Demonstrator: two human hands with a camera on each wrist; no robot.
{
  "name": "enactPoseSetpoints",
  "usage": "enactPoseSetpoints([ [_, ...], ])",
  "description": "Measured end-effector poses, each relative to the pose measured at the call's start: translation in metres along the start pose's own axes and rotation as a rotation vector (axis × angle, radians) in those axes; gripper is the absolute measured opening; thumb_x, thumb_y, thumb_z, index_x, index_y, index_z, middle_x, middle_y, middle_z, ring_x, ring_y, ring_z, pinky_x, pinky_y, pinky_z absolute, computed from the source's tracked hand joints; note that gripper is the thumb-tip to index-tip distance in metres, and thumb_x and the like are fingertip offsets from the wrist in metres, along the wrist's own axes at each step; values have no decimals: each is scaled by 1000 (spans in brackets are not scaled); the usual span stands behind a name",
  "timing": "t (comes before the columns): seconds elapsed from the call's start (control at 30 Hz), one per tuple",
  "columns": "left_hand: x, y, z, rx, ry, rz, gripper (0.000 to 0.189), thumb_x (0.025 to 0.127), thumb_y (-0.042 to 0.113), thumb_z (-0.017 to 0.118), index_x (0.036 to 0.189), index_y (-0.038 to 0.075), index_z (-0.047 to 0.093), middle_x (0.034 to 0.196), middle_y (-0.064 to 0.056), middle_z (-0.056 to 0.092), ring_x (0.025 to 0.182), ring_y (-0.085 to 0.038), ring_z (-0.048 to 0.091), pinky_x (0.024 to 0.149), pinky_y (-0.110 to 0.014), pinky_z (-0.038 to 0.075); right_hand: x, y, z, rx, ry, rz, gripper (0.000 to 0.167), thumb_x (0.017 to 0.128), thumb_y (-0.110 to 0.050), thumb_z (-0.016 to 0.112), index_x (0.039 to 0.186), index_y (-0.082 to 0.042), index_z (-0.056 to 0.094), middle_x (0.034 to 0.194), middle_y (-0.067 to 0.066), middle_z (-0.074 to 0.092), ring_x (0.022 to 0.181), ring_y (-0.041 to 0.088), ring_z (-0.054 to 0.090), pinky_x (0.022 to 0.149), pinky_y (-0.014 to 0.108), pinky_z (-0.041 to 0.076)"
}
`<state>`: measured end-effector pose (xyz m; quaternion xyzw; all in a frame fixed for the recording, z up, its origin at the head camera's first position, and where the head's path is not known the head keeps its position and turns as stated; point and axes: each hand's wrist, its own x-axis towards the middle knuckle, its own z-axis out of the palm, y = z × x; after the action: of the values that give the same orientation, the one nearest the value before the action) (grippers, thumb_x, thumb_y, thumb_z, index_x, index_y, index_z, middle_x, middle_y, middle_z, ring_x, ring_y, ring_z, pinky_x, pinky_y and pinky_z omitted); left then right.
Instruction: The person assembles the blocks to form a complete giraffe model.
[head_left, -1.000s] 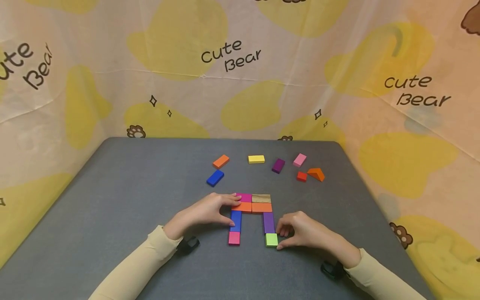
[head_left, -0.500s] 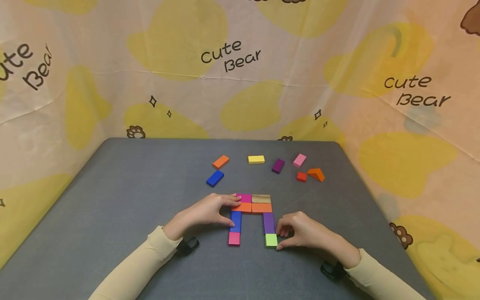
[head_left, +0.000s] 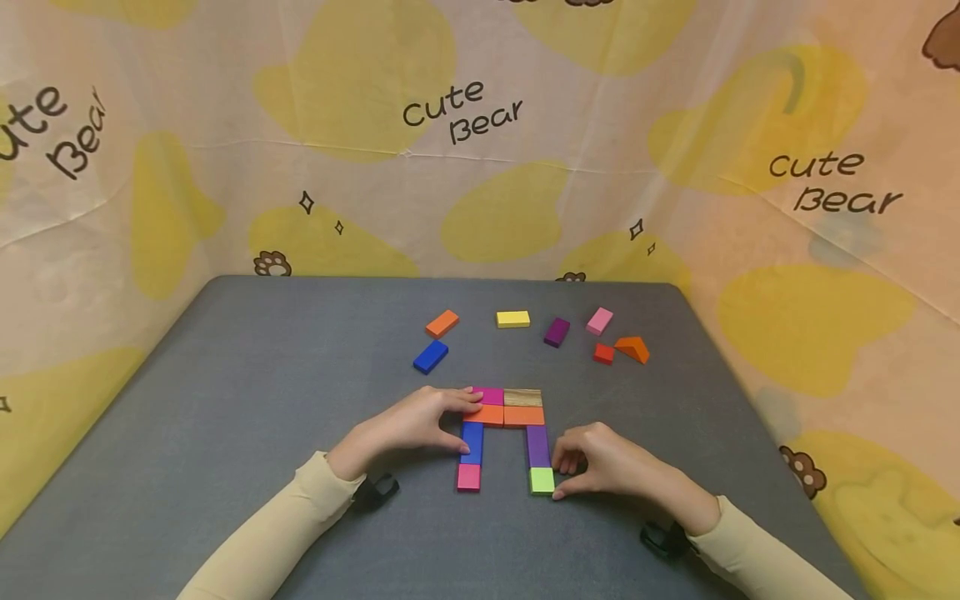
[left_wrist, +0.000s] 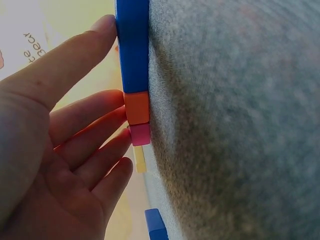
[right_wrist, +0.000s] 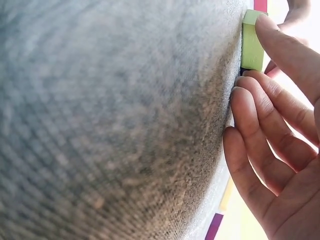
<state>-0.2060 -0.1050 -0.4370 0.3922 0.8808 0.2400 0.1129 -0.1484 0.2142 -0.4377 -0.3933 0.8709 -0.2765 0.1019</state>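
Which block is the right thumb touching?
The green block, just left of the right hand; no other block is green, and the thumb touches no other.

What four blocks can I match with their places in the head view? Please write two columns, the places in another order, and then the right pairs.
Blocks:
1. light-green square block
2. brown wood-grained rectangular block
3. yellow rectangular block
4. small red boxy block

Places:
A. loose, between a loose orange rectangular block and a dark-purple rectangular block
B. beside the orange wedge-shaped block
C. at the near end of the violet rectangular block
D. directly right of the magenta rectangular block

Pairs: 1-C, 2-D, 3-A, 4-B
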Motion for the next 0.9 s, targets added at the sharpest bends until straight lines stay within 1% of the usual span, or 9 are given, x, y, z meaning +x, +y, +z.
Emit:
enactPoseSetpoints([
  [0.37, 1, -2, 1, -2, -4, -3, 63, 76, 43, 77, 131, 19, 59, 143, 5, 49, 136, -16, 41, 109, -41, 37, 1, 2, 0, 10, -4, 7, 30, 71, -44, 80, 84, -21, 65, 77, -11, 63, 68, -2, 58, 63, 16, 51],
  [0.57, 1, -3, 1, -3, 4, -1, 63, 75, 43, 78, 130, 19, 60, 143, 4, 49, 136, -16, 41, 109, -41, 37, 1, 3, 0, 3, 0, -4, 30, 71, -46, 79, 83, -22, 65, 76, -12, 62, 68, -2, 58, 62, 15, 51],
  [0.9, 1, -3, 1, -7, 4, 4, 64, 75, 43, 78, 130, 18, 60, 142, 4, 49, 136, -17, 41, 109, -41, 37, 2, 4, 1, 11, -7, 3, 31, 71, -46, 79, 84, -21, 65, 77, -12, 62, 68, -1, 58, 62, 15, 51],
])
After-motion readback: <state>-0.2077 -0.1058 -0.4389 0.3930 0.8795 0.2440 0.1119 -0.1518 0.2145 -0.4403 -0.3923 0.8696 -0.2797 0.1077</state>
